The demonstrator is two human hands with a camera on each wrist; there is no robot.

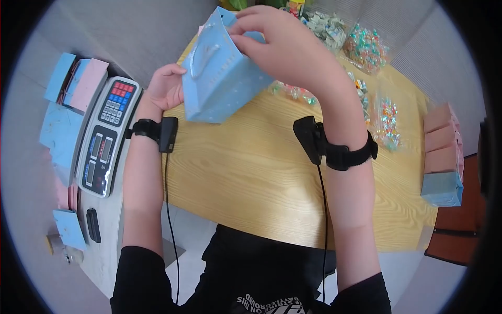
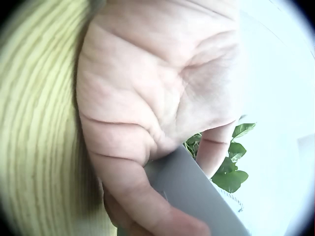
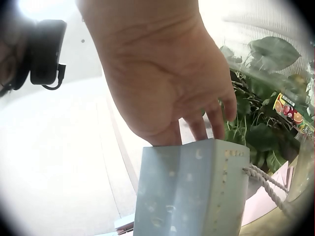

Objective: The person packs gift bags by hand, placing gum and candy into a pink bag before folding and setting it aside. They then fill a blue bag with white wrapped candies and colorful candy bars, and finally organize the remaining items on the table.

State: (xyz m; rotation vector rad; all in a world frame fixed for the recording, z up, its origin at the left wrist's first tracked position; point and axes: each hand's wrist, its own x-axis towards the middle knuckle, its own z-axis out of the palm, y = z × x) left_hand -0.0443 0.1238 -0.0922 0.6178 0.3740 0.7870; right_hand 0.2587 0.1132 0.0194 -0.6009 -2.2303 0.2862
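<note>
A light blue paper gift bag (image 1: 227, 91) with pale printed spots and a white rope handle (image 3: 268, 184) leans over the wooden table. At its left side my left hand (image 1: 167, 89) grips it; in the left wrist view the fingers (image 2: 142, 189) lie on one side of a bag edge and the thumb (image 2: 215, 147) on the other. My right hand (image 1: 293, 49) reaches from above into the bag's mouth. In the right wrist view its fingers (image 3: 197, 127) go down behind the rim, so their tips are hidden, and I cannot tell whether they hold anything.
Clear packs of wrapped sweets (image 1: 366, 49) lie across the table's far right, with another pack (image 1: 388, 123) nearer. Pink and blue bags (image 1: 442, 136) stand at the right edge. To the left are a digital scale (image 1: 107, 136) and more bags (image 1: 63, 128). A leafy plant (image 3: 261, 123) stands behind.
</note>
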